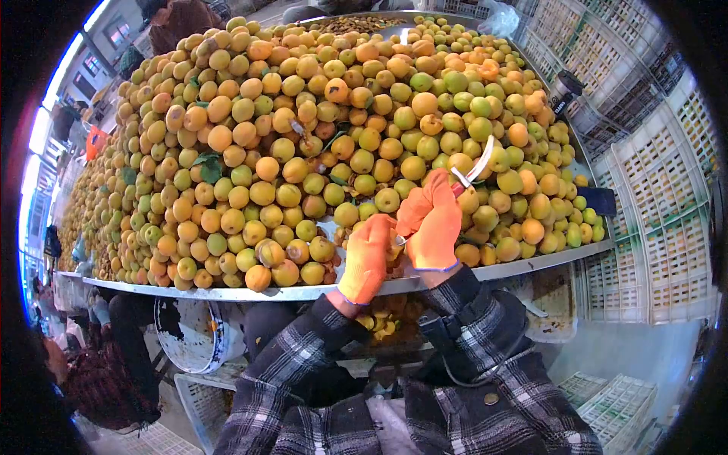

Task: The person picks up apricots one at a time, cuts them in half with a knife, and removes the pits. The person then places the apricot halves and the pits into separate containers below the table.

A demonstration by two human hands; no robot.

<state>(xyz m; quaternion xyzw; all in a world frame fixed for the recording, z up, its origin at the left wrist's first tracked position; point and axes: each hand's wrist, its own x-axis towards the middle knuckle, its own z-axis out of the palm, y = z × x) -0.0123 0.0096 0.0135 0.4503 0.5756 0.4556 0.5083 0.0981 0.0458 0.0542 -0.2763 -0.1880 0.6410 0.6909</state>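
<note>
My right hand (432,224), in an orange glove, is closed round the dark red handle of a knife (480,161). Its curved pale blade points up and right over the fruit. Close beside it, my left hand (365,260), also in an orange glove, has its fingers curled together; what they hold is hidden. A small shiny metal bit shows between the two hands. Both are at the near edge of a metal table (303,292), in front of a large heap of apricot-like fruit (265,167), yellow, orange and green, with some leaves and bruised ones.
Stacked white plastic crates (656,197) stand on the right. A black phone-like object (597,201) and a dark cup (566,91) lie along the table's right edge. Below are cut fruit pieces (383,324) and a stained white bucket (189,334). Other people sit at left and far side.
</note>
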